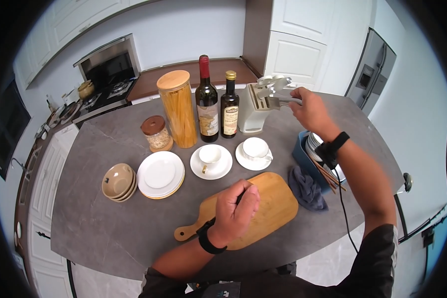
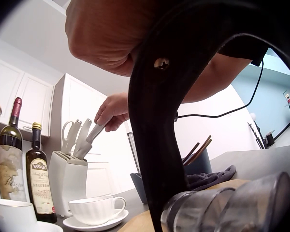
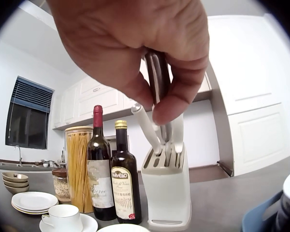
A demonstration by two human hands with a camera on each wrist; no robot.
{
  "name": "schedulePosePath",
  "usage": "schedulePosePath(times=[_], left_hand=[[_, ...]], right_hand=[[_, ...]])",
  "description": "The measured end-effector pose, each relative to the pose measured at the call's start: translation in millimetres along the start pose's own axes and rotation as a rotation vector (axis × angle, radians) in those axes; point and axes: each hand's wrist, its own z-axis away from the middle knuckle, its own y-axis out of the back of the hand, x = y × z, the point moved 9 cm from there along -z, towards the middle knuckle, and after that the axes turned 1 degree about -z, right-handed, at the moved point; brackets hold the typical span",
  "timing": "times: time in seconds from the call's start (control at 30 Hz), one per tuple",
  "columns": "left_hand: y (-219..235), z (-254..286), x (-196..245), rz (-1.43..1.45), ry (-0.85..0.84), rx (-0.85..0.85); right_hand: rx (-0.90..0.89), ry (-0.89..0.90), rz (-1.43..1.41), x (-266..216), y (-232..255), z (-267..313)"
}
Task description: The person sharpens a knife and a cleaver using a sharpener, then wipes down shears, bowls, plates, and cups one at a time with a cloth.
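Note:
My right hand [image 1: 311, 113] pinches the metal handle [image 3: 158, 77] of a knife at the pale knife block [image 1: 253, 110]. In the right wrist view the handle points down at the block's slots [image 3: 167, 158], among other pale handles; how deep the blade sits cannot be told. My left hand [image 1: 237, 211], fingers curled, is over the wooden cutting board [image 1: 275, 201] and grips a black handle [image 2: 154, 121]. A clear ridged part [image 2: 203, 210] shows beside that handle in the left wrist view; the whole object is largely hidden by the hand.
Left of the block stand two dark bottles [image 1: 207, 116], a pasta jar [image 1: 180, 116] and a smaller jar [image 1: 156, 135]. Nearer are two cups on saucers [image 1: 211, 169], white plates [image 1: 160, 174] and stacked bowls [image 1: 118, 182]. A blue bin [image 1: 303, 154] and grey cloth [image 1: 305, 188] lie right.

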Motion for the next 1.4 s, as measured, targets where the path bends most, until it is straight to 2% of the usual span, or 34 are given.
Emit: schedulePosePath(times=[0.03, 0.1, 0.2, 0.3, 0.43, 0.5, 0.53, 0.63, 0.67, 0.73, 0.8, 0.87, 0.93, 1.0, 1.13, 1.27, 1.4], left_hand=[[0, 0, -1, -0.002, 0.003, 0.003], [0, 0, -1, -0.003, 0.008, 0.006], [0, 0, -1, 0.009, 0.015, 0.006], [1, -1, 0, -0.029, -0.01, 0.006], [1, -1, 2, -0.032, -0.002, 0.017], [1, -1, 0, -0.028, 0.003, 0.02], [1, 0, 0, -0.048, 0.0, 0.015], [2, -1, 2, -0.076, -0.004, 0.011], [2, -1, 2, -0.081, -0.001, 0.011], [2, -2, 3, -0.078, -0.006, 0.013], [3, -1, 2, -0.076, -0.009, 0.009], [2, -2, 3, -0.075, -0.018, -0.004], [1, -2, 3, -0.067, -0.021, -0.005], [-1, -1, 3, -0.057, -0.025, -0.007], [1, -2, 3, -0.02, -0.014, 0.002], [-2, 0, 2, -0.012, 0.011, 0.002], [-1, 0, -2, 0.023, 0.078, 0.041]], right_hand=[[0.0, 0.002, -0.001, 1, -8, -2], [0.117, 0.018, -0.058, 2, -10, -4], [0.12, -0.059, -0.223, 15, -23, -8], [0.154, -0.046, -0.234, 23, -24, -11], [0.26, -0.073, -0.236, 36, -7, -30], [0.306, -0.097, -0.039, 38, 4, -45], [0.305, -0.097, -0.041, 37, 6, -54], [-0.103, -0.196, 0.066, 40, -25, -91], [-0.103, -0.19, 0.063, 36, -23, -102], [-0.454, -0.378, 0.095, 32, -45, -105], [-0.462, -0.355, 0.064, 27, -54, -113], [-0.591, -0.426, 0.177, 22, -63, -111], [-0.611, -0.426, 0.245, 21, -69, -115], [-0.639, -0.274, 0.282, 7, -74, -117], [-0.616, -0.257, 0.313, -7, -33, -116], [-0.54, -0.317, 0.298, 3, 35, -107], [-0.457, -0.256, 0.283, -6, 109, -76]])
